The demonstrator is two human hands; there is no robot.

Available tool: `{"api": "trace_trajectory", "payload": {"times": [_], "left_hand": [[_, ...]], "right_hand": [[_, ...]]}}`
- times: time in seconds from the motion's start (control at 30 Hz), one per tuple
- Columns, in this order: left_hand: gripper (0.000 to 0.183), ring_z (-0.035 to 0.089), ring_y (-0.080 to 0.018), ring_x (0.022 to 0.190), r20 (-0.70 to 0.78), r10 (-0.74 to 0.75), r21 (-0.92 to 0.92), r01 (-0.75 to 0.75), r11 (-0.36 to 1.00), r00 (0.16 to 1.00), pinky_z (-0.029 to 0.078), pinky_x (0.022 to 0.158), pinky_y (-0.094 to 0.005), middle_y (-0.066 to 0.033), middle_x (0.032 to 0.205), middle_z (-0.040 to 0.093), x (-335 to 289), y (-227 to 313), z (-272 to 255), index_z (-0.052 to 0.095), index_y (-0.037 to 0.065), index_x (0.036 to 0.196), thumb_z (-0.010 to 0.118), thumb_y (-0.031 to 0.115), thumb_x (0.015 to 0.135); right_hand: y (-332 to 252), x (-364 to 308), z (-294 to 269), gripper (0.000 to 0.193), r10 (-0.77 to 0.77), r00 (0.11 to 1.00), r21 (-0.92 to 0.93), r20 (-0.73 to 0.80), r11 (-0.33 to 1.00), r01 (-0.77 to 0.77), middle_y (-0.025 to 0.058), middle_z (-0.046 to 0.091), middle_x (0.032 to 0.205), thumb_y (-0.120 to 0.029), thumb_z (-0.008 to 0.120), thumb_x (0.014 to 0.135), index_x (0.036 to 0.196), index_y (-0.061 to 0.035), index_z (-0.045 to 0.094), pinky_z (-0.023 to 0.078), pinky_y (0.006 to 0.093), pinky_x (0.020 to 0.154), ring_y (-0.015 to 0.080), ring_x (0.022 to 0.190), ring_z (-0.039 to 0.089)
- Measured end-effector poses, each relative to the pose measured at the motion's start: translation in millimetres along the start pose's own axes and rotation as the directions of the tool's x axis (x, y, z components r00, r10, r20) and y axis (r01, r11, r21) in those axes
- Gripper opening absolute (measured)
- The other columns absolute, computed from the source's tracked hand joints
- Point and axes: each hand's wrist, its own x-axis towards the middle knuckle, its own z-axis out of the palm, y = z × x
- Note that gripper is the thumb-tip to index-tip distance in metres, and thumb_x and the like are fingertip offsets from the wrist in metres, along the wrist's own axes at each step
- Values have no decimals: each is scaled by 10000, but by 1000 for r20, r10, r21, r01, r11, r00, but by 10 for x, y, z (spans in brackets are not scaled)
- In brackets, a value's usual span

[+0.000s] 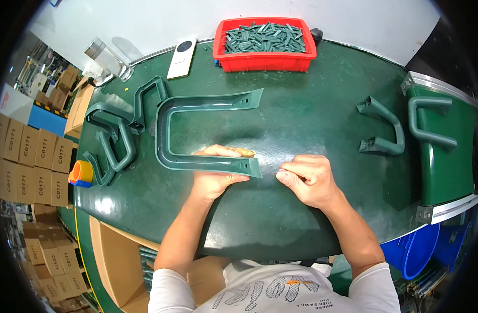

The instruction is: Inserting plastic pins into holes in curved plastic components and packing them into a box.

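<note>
A large green U-shaped channel piece (163, 130) lies level above the table, its two arms pointing right and a hole near each end. My left hand (210, 183) is closed around its nearer arm, with fingers behind and thumb in front; a yellowish covering wraps one fingertip. Just right of that arm's end, my right hand (313, 180) is closed in a pinch. Something thin and small shows at its fingertips, pointing toward the piece, too small to name. A narrow gap separates the right fingertips from the green piece.
Bent green pieces (121, 141) are heaped on the left of the green table (301, 224), beside an orange-and-blue tape roll (82, 172). A red bin (265, 63) of small green strips, a phone (182, 58) and a glass bottle (111, 60) stand behind. More handles (398, 130) lie right, near a metal-edged conveyor (447, 172).
</note>
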Motion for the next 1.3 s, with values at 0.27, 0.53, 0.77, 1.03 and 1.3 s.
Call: {"api": "trace_trajectory", "payload": {"times": [0.27,0.53,0.77,1.03,1.3], "left_hand": [[390,648,-292,942,35,-33,-43,34,998,999,549,792,-395,-177,945,666,-37,-19,36,614,11,902,827,-22,577],[410,665,-300,843,112,-94,50,89,995,989,553,743,-396,-198,909,670,-53,73,245,624,19,858,868,57,531],[438,659,-292,874,70,-17,11,16,1000,997,550,738,-396,-197,892,669,-29,-1,101,609,24,905,863,57,550],[448,660,-290,853,48,-1,12,0,1000,999,542,737,-395,-194,880,670,-41,-16,97,599,27,928,862,104,573],[452,656,-278,827,-43,-30,-2,30,1000,999,530,753,-406,-176,870,667,-80,-54,61,581,31,960,850,113,607]], "right_hand": [[-4,0,32,187,3,996,-25,-88,1000,-6,76,506,527,-196,674,802,701,-40,651,390,335,453,227,469,494],[6,51,4,182,124,971,38,-203,992,-119,98,524,537,-172,666,822,754,-3,661,415,306,471,209,498,530],[-125,24,-133,386,425,869,396,254,774,-494,25,551,506,-296,623,882,637,1,631,384,233,410,74,430,507],[-86,8,-99,422,311,904,329,294,855,-401,27,514,452,-320,614,883,587,-20,608,376,264,410,93,407,486],[-95,9,-100,367,145,932,331,331,907,-259,75,521,485,-267,635,858,589,-21,602,397,296,442,162,431,504]]}}
